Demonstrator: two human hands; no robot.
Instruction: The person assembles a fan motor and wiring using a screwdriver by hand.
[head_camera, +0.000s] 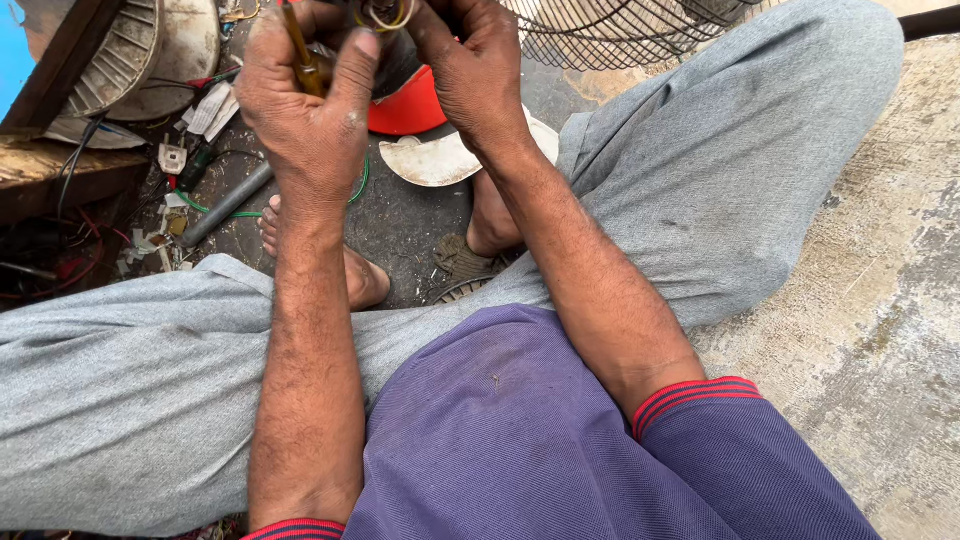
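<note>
My left hand (305, 105) grips an amber-handled screwdriver (303, 55); my right hand (470, 70) pinches a yellow wire loop (385, 20) at the top edge, above a red cap (410, 105) on the floor (400, 225).

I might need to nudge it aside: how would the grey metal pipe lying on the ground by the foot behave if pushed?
The grey metal pipe is round and lies flat, so it would probably roll. It looks rigid, likely heavy for its width. The green wire beside it might snag it.

Soft even daylight, sharp focus, faint shadows.
</note>
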